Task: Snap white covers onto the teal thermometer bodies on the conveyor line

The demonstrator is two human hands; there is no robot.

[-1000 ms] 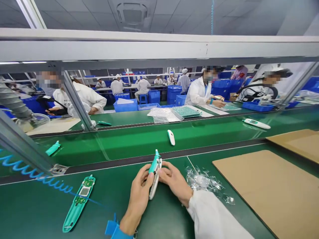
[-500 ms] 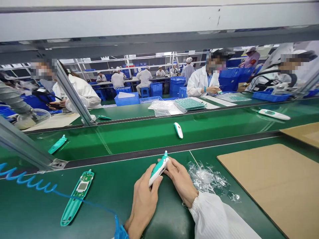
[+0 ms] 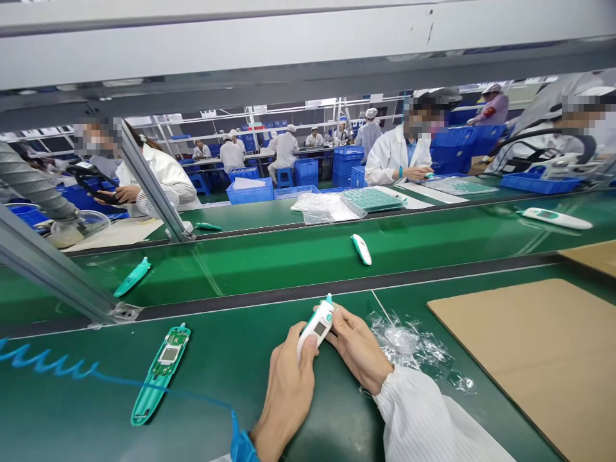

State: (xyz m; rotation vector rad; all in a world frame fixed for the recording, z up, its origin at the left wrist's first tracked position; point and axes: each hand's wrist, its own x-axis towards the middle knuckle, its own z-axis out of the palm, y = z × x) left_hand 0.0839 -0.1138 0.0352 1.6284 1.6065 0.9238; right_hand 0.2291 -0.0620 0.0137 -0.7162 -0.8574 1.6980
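Note:
Both my left hand [image 3: 287, 393] and my right hand [image 3: 359, 350] grip a white-and-teal ear thermometer [image 3: 317, 327] from either side, its tip pointing up and away from me. A teal thermometer casing with a green circuit board [image 3: 161, 375] lies open on the green bench mat [image 3: 202, 423], left of my left hand. Crumpled clear plastic film [image 3: 404, 342] sits just beyond my right hand. A blue coiled cord [image 3: 48, 366] runs across the mat to a blue wrist strap [image 3: 243, 447] on my left wrist.
A green conveyor belt [image 3: 289, 266] runs beyond the mat, carrying white thermometers [image 3: 360, 249] and a teal part [image 3: 132, 277]. A cardboard sheet [image 3: 520, 359] lies at right. Beyond a metal frame bar [image 3: 308, 38], co-workers in white sit among blue crates [image 3: 245, 191].
The thermometer has turned from teal side up to its white face up. My hands have rotated it between them, and the whole view has shifted slightly as my head moved.

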